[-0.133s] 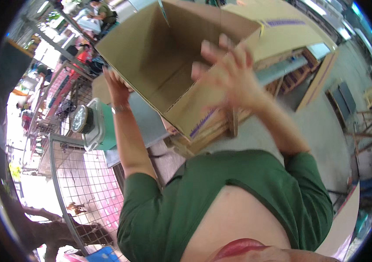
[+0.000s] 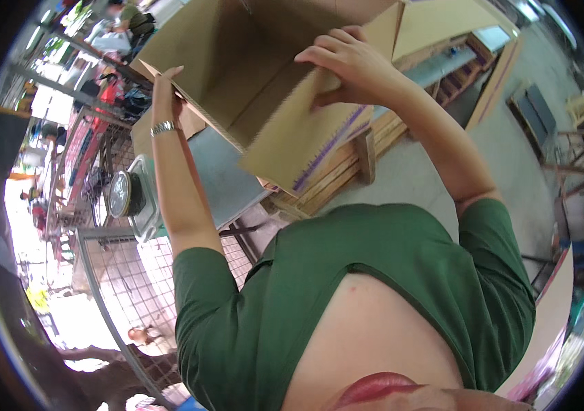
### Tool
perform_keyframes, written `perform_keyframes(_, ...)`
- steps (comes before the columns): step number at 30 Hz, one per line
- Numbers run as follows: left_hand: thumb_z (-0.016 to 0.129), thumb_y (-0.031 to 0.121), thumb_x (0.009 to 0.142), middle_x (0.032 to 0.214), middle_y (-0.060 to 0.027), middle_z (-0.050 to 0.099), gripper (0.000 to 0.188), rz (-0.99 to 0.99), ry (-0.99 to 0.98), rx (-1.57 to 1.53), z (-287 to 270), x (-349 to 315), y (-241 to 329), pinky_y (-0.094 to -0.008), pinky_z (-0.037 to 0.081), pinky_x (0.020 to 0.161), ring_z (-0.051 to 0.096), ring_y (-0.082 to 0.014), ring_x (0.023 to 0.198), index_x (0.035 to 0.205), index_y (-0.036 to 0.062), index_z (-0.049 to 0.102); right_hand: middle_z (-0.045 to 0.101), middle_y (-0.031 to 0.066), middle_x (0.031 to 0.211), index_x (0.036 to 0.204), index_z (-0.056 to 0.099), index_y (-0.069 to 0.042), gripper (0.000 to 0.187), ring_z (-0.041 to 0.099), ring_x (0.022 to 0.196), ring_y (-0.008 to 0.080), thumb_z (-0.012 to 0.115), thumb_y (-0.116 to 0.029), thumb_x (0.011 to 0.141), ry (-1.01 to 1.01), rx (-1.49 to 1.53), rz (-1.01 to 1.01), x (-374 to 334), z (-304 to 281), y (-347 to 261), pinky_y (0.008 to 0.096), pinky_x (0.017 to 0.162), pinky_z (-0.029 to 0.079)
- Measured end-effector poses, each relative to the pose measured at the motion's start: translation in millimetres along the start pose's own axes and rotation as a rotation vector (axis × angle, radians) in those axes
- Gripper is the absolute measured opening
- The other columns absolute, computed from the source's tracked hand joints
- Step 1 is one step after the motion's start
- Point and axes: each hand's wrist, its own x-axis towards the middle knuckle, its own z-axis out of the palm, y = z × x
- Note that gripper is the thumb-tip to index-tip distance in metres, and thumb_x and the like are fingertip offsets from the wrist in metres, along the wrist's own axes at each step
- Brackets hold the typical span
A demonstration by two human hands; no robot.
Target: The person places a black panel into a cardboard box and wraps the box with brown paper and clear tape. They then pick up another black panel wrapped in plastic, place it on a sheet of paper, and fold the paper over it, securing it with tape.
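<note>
Cardboard box (image 2: 251,103) — one, open — two hands (image 2: 167,99) (image 2: 357,68) at its rim.

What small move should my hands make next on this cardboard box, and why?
I'd probably firm up the grip of your right hand on the purple-marked panel, using your left hand as support. The left hand already holds the left edge of the open cardboard box, while the right hand's fingers only curl loosely over that panel.
</note>
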Motion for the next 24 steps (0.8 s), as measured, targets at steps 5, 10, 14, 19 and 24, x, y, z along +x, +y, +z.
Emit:
perform_keyframes(5, 0.06, 0.018, 0.077, 0.085, -0.0155, 0.062, 0.029, -0.276, -0.107, 0.258, 4.2, 59.7, 5.8, -0.0384, 0.053, 0.07, 0.063, -0.0282, 0.072, 0.096, -0.0027, 0.057, 0.06, -0.0014, 0.085, 0.09, 0.058, -0.017, 0.04, 0.056, 0.092, 0.019, 0.073, -0.043, 0.063, 0.067, 0.082, 0.139, 26.7, 54.0, -40.3, 0.0366, 0.081, 0.036)
perform_keyframes(10, 0.058, 0.018, 0.08, 0.085, -0.0203, 0.063, 0.028, -0.115, -0.077, 0.331, -37.0, 92.3, -10.6, -0.0391, 0.055, 0.07, 0.064, -0.031, 0.069, 0.094, -0.0059, 0.061, 0.055, -0.0025, 0.08, 0.085, 0.056, -0.015, 0.036, 0.053, 0.085, 0.0172, 0.072, -0.042, 0.068, 0.051, 0.09, 0.141, 30.4, 47.5, -44.7, 0.0349, 0.079, 0.037)
perform_keyframes(14, 0.055, 0.018, 0.086, 0.091, -0.0187, 0.064, 0.026, -0.092, -0.267, 0.165, -68.7, 99.7, -38.4, -0.0358, 0.054, 0.073, 0.064, -0.0284, 0.073, 0.1, -0.0031, 0.061, 0.06, 0.0008, 0.095, 0.101, 0.06, -0.018, 0.037, 0.054, 0.098, 0.019, 0.072, -0.035, 0.07, 0.124, 0.128, 0.157, 27.0, 27.6, -42.3, 0.0366, 0.089, 0.036)
perform_keyframes(19, 0.054, 0.019, 0.087, 0.092, -0.0183, 0.064, 0.027, 0.004, -0.147, 0.182, -70.4, 41.6, -59.8, -0.0354, 0.054, 0.073, 0.064, -0.0277, 0.074, 0.101, -0.0026, 0.06, 0.059, 0.0046, 0.118, 0.116, 0.06, -0.019, 0.043, 0.053, 0.111, 0.0209, 0.071, -0.029, 0.075, 0.323, -0.139, 0.438, -49.0, -58.7, 1.8, 0.0354, 0.095, 0.036)
perform_keyframes(24, 0.054, 0.02, 0.088, 0.093, -0.0179, 0.064, 0.027, 0.209, -0.083, 0.261, 10.4, -40.3, -65.1, -0.0349, 0.054, 0.074, 0.064, -0.027, 0.075, 0.103, -0.0022, 0.06, 0.062, 0.0137, 0.109, 0.111, 0.063, -0.01, 0.035, 0.059, 0.1, 0.0304, 0.066, -0.031, 0.083, 0.481, -0.324, 1.447, -270.7, -141.3, -45.4, 0.036, 0.087, 0.045)
